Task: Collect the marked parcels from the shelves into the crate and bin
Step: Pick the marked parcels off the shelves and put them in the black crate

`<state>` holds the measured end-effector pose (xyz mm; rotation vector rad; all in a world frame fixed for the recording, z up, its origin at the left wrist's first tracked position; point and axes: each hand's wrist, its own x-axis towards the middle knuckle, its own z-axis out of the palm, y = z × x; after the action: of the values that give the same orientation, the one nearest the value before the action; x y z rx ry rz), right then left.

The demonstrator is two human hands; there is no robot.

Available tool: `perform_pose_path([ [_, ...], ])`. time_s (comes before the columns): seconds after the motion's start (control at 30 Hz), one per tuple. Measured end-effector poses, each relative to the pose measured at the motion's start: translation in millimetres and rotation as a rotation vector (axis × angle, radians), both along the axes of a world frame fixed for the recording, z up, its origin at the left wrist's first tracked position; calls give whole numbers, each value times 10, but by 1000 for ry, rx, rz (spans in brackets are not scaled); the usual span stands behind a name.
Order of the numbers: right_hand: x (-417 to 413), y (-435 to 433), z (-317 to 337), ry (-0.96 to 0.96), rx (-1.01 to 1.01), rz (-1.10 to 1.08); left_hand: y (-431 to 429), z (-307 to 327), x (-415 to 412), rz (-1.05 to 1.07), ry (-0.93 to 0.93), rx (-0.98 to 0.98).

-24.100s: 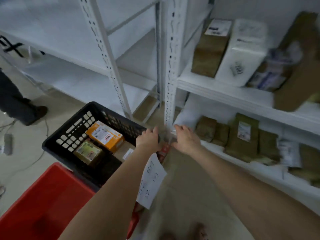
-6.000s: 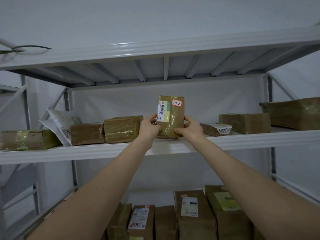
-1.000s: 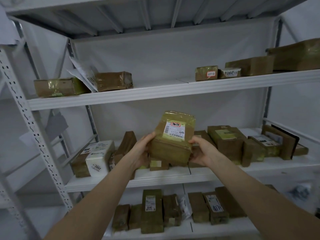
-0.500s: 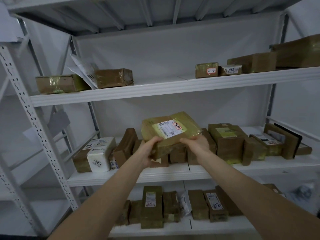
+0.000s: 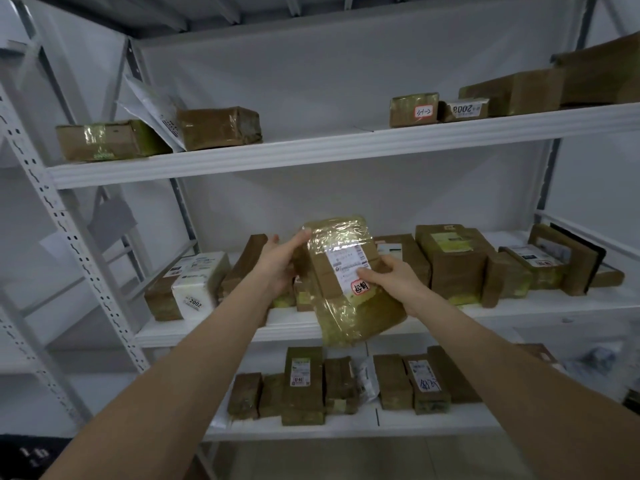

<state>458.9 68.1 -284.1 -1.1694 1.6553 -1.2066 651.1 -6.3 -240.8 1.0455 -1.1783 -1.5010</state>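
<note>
A large brown parcel (image 5: 349, 299) wrapped in shiny tape, with a white label and a red-edged sticker, is held up in front of the middle shelf (image 5: 214, 332). My left hand (image 5: 277, 265) grips its upper left edge. My right hand (image 5: 398, 278) holds its right side, thumb on the label. The parcel stands on end, tilted, its lower corner hanging below the shelf edge. The crate and bin are out of view.
Several brown parcels line the middle shelf, with a white one marked 2002 (image 5: 197, 282) at the left. The top shelf (image 5: 346, 150) carries parcels, one stickered 31-2 (image 5: 414, 110). More parcels stand on the bottom shelf (image 5: 433, 424). A perforated white upright (image 5: 69, 244) is at the left.
The parcel has been turned in my hands from lying flat to standing on end, and the sticker now sits low near my right thumb. Both hands keep hold.
</note>
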Motion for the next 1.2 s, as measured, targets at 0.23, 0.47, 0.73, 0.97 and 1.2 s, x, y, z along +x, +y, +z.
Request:
perform_pose_path([
  [0.23, 95, -58, -203, -266, 36, -81, 87, -368, -153, -86, -355, -179],
  [0.47, 180, -109, -270, -295, 63, -98, 17, -507, 14, -156, -647, -131],
  [0.73, 294, -240, -552, -184, 120, -73, 165, -872, 126, 36, -446, -21],
  [0.97, 449, -160, -797, -134, 136, -15, 381, -1289, 337, 100, -294, 37],
  [1.2, 868, 0, -1133, 58, 111, 126, 808, -1702, 665, 213, -245, -32],
])
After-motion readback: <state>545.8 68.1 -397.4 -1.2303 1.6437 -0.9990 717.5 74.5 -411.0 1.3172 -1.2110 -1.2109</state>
